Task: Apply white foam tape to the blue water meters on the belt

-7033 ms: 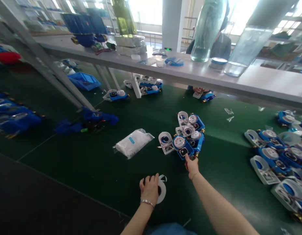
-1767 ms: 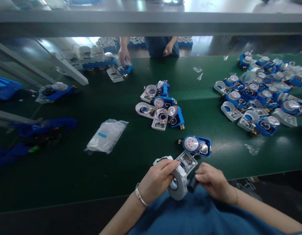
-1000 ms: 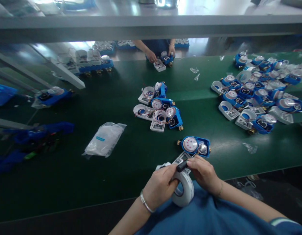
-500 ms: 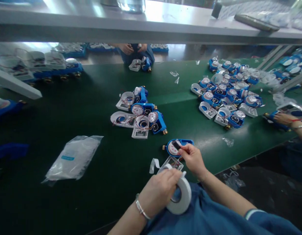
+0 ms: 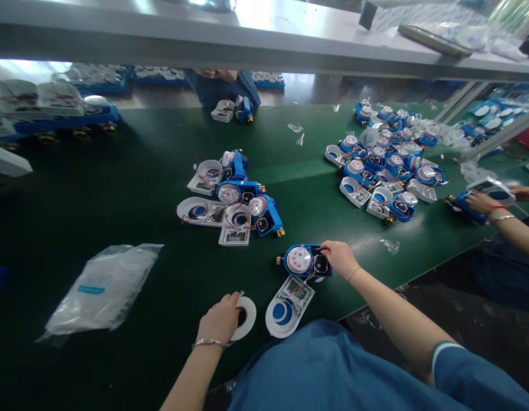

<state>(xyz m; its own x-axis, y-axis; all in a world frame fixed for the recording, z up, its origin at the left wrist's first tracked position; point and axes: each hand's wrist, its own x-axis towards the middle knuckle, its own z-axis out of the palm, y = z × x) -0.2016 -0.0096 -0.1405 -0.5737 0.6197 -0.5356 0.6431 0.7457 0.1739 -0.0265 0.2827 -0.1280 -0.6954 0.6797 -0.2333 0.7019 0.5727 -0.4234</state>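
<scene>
My left hand (image 5: 219, 318) is closed on the rim of a white tape roll (image 5: 249, 321), low over the green table. My right hand (image 5: 340, 260) reaches a blue water meter (image 5: 299, 260) with a round white dial and a brass end. Its fingertips pinch a small black block, mostly hidden under them, at the meter's open compartment (image 5: 321, 264). Thin wires run from that compartment to a white cover (image 5: 285, 311), which lies open side up below the meter, close to my body.
Several meters with open covers (image 5: 239, 208) lie mid-table; a bigger cluster (image 5: 384, 165) is at right. A clear plastic bag (image 5: 104, 291) lies at left. A shelf (image 5: 247, 45) spans the top. At right, a co-worker's hands (image 5: 483, 202) hold a meter; another person sits opposite.
My left hand has carried the tape roll left, away from the white cover, uncovering it. My right hand has moved the black block from over the dial to the compartment.
</scene>
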